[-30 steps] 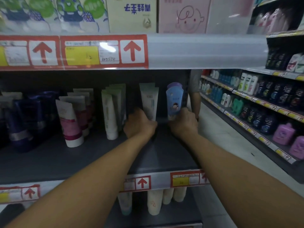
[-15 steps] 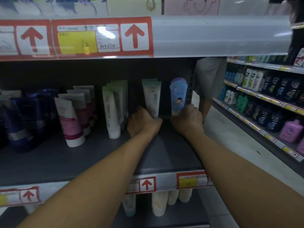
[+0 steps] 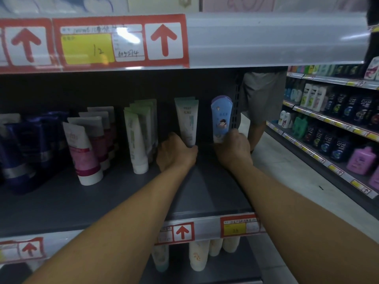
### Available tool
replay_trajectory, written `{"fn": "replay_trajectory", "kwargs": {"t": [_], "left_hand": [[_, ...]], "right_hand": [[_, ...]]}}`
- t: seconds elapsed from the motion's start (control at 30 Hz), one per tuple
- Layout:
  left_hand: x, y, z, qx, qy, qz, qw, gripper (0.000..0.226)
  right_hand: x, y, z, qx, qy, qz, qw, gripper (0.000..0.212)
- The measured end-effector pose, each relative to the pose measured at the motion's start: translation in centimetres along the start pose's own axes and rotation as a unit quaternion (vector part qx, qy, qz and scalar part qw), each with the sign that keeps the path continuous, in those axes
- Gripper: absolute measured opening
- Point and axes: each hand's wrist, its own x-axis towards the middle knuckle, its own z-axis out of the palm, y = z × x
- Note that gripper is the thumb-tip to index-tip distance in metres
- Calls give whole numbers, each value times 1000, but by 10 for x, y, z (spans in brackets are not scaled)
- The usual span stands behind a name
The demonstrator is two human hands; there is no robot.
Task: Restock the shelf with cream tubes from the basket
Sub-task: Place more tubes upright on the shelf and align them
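Both our forearms reach far over the dark shelf (image 3: 61,203). Our left hand (image 3: 176,153) curls round the base of the white-green cream tube (image 3: 187,119); our right hand (image 3: 233,149) grips the blue tube (image 3: 221,117) at its base. Both tubes stand upright at the back. Pale green tubes (image 3: 139,136) stand just left.

We see a dim shelf (image 3: 102,201) bay, deep in shadow beneath the upper rail (image 3: 266,39), where overhead light leaves glare on the price label (image 3: 121,43). Edges bow and blur softly.
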Motion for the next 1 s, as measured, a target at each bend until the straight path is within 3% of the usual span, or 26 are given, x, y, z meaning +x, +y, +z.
{"fn": "replay_trajectory", "kwargs": {"t": [0.5, 0.77, 1.0], "left_hand": [[1, -1, 0, 3, 0, 5, 1000, 65], [5, -4, 3, -1, -2, 3, 1000, 69], [4, -8, -1, -2, -25, -1, 1000, 92]], "right_hand": [[1, 0, 0, 2, 1, 14, 1000, 57], [0, 1, -1, 19, 2, 24, 1000, 71], [-7, 1, -7, 14, 12, 11, 1000, 74]]}}
